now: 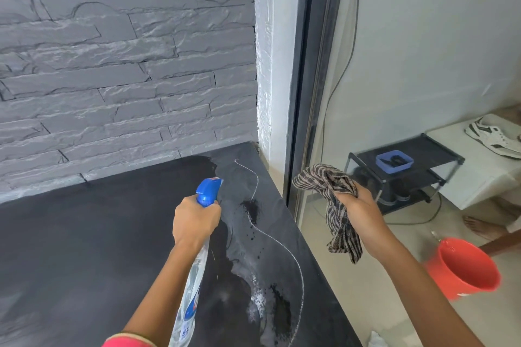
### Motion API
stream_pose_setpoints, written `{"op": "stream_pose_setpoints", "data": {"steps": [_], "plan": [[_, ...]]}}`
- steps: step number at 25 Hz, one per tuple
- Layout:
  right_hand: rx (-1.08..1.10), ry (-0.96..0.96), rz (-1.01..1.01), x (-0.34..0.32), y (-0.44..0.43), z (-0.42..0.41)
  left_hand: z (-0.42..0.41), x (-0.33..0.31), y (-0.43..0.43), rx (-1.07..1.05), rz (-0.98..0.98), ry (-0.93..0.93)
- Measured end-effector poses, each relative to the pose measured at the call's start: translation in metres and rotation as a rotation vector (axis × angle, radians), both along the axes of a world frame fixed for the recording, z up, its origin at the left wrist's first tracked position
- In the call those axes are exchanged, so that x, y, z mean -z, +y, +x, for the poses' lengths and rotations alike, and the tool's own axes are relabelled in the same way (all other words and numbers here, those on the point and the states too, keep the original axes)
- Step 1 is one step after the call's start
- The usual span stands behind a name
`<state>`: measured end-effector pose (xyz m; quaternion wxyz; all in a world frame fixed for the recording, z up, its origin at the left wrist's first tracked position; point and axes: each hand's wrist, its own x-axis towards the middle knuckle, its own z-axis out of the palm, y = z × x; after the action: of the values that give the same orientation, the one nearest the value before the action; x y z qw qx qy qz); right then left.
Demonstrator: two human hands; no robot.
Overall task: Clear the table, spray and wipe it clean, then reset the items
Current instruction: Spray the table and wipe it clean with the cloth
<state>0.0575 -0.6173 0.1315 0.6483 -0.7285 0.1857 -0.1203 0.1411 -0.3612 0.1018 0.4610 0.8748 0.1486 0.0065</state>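
Observation:
My left hand (194,222) grips the neck of a clear spray bottle (189,293) with a blue trigger head (209,191), nozzle pointing toward the far right corner of the dark table (84,248). Wet patches, foam and dark spots (277,310) lie along the table's right side, with a thin white line curving through them. My right hand (356,211) holds a bunched brown-and-black striped cloth (335,205) in the air just past the table's right edge.
A grey stone wall backs the table. A white pillar and dark door frame (307,93) stand at the right. On the floor beyond are a red bucket (465,267), a black rack with a blue tray (394,161), a white shoe (493,135) and someone's bare foot (479,227).

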Motion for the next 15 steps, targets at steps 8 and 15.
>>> {"op": "stream_pose_setpoints", "data": {"steps": [8, 15], "plan": [[-0.093, 0.032, -0.017, 0.007, 0.023, 0.047, 0.039, -0.009, 0.010, -0.084, -0.042, 0.031], [-0.187, 0.088, -0.086, 0.065, 0.063, 0.116, 0.067, -0.018, 0.038, -0.046, -0.260, -0.170]]}}
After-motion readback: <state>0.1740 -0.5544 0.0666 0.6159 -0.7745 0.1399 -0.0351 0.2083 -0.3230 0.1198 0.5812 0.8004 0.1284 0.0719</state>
